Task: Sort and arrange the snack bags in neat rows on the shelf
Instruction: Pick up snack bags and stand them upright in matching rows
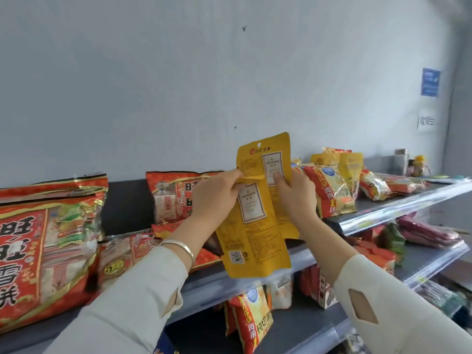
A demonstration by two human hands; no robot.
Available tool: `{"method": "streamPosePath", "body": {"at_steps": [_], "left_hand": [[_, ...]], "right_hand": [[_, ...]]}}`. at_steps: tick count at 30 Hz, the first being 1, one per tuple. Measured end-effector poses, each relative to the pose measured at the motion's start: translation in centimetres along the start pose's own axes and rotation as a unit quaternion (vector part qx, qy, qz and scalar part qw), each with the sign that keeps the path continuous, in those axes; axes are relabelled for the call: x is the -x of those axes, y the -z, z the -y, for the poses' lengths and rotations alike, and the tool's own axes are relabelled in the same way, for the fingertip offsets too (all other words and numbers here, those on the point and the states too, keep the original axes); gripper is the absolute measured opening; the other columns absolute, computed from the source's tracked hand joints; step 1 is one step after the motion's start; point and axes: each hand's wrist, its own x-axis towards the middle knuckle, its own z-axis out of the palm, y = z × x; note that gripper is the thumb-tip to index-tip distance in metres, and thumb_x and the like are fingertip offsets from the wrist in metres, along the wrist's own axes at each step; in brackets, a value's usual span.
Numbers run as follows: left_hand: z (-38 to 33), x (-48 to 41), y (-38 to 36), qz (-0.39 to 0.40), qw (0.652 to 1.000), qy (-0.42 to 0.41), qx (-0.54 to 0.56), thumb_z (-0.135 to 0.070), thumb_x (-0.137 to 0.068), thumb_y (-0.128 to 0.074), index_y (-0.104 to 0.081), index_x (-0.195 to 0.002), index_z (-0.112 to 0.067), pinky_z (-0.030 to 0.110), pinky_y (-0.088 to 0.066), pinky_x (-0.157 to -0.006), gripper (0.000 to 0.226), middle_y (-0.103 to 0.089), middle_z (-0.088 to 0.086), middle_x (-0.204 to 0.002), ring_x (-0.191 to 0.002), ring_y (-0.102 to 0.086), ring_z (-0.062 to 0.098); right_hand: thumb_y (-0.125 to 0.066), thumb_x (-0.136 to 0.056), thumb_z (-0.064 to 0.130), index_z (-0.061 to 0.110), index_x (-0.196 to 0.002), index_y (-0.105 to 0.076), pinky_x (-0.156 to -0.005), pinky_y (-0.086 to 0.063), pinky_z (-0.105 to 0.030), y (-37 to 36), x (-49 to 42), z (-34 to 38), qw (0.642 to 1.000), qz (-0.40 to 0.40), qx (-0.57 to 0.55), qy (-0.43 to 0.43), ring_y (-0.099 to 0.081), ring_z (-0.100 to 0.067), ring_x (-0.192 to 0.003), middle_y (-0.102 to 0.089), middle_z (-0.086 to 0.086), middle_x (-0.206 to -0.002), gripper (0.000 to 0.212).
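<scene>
- Two yellow pouches are up in front of the top shelf [398, 213], held in the air between both hands, backs toward the person.
- The front pouch [252, 226] stands nearly upright, long axis vertical with a slight lean, its top corner folded over at the left; its bottom edge hangs below the shelf lip.
- The rear pouch [270, 159] overlaps it from behind and sits higher, hang hole at the top, also upright and tilted a little to the right.
- The left hand [217, 198] pinches the folded top left edge of the front pouch between thumb and fingers; a silver bangle [181, 247] circles that wrist.
- The right hand [296, 198] grips the right side of the pouches, thumb pressed flat on the white label of the rear one.
- Both sleeves are pale cream.
- On the top shelf at left, one large red bag [38, 249] leans upright; a second red bag [176, 198] stands behind the left hand, with smaller red packs lying flat between them.
- To the right of the hands, several red and yellow chip bags [329, 190] stand in a loose cluster; I cannot count them exactly.
- More bags fill the lower shelves [429, 267], blurred.
</scene>
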Motion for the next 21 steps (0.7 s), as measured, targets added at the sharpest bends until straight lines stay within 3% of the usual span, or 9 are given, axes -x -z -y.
{"method": "streamPosePath", "body": {"at_steps": [3, 5, 8, 11, 14, 21], "left_hand": [[-4.0, -1.5, -3.2, 0.018, 1.000, -0.016, 0.015, -0.039, -0.095, -0.046, -0.061, -0.107, -0.030, 0.025, -0.039, -0.061, 0.021, -0.067, -0.011, -0.097, -0.088, -0.063, 0.015], [-7.2, -2.3, -5.9, 0.032, 0.999, -0.026, 0.026, -0.040, -0.096, -0.044, -0.060, -0.107, -0.031, 0.024, -0.034, -0.062, 0.022, -0.066, -0.011, -0.098, -0.091, -0.062, 0.015], [-12.4, -3.8, -10.4, 0.058, 0.996, -0.036, 0.061, -0.040, -0.096, -0.043, -0.059, -0.105, -0.031, 0.026, -0.036, -0.065, 0.021, -0.065, -0.011, -0.100, -0.094, -0.062, 0.015], [-17.0, -5.4, -14.9, 0.071, 0.994, -0.043, 0.067, -0.039, -0.097, -0.043, -0.059, -0.110, -0.031, 0.027, -0.041, -0.067, 0.022, -0.065, -0.008, -0.109, -0.098, -0.061, 0.018], [-21.2, -6.8, -19.1, 0.072, 0.994, -0.051, 0.070, -0.038, -0.096, -0.045, -0.059, -0.115, -0.030, 0.028, -0.042, -0.069, 0.025, -0.066, -0.005, -0.113, -0.101, -0.062, 0.020], [-27.1, -11.6, -26.9, 0.091, 0.991, -0.053, 0.087, -0.036, -0.096, -0.045, -0.061, -0.108, -0.026, 0.031, -0.048, -0.061, 0.023, -0.067, -0.002, -0.093, -0.085, -0.062, 0.024]], "right_hand": [[-0.046, -0.098, 0.036, 0.017, -0.089, -0.058, -0.061, -0.047, -0.029, 3.4, -1.1, -4.2, 1.000, -0.015, 0.025, -0.010, -0.058, -0.016, -0.072, -0.059, 0.008, -0.076, 0.024], [-0.046, -0.099, 0.036, 0.015, -0.097, -0.061, -0.066, -0.048, -0.032, 5.9, -1.7, -7.5, 0.998, -0.016, 0.050, -0.026, -0.058, -0.019, -0.076, -0.062, 0.005, -0.082, 0.027], [-0.045, -0.099, 0.037, 0.014, -0.101, -0.062, -0.067, -0.048, -0.033, 10.4, -3.1, -13.3, 0.994, -0.023, 0.095, -0.055, -0.058, -0.022, -0.078, -0.063, 0.000, -0.085, 0.029], [-0.044, -0.099, 0.036, 0.017, -0.089, -0.056, -0.060, -0.040, -0.030, 14.5, -4.7, -18.7, 0.988, -0.037, 0.134, -0.073, -0.053, -0.021, -0.072, -0.056, 0.003, -0.076, 0.025], [-0.043, -0.098, 0.039, 0.022, -0.086, -0.054, -0.064, -0.048, -0.034, 17.8, -6.0, -23.8, 0.983, -0.046, 0.151, -0.092, -0.059, -0.023, -0.076, -0.061, 0.001, -0.078, 0.024], [-0.042, -0.099, 0.041, 0.021, -0.091, -0.059, -0.054, -0.036, -0.028, 22.0, -10.8, -32.8, 0.974, -0.086, 0.153, -0.146, -0.055, -0.017, -0.066, -0.057, 0.006, -0.070, 0.028]]}}
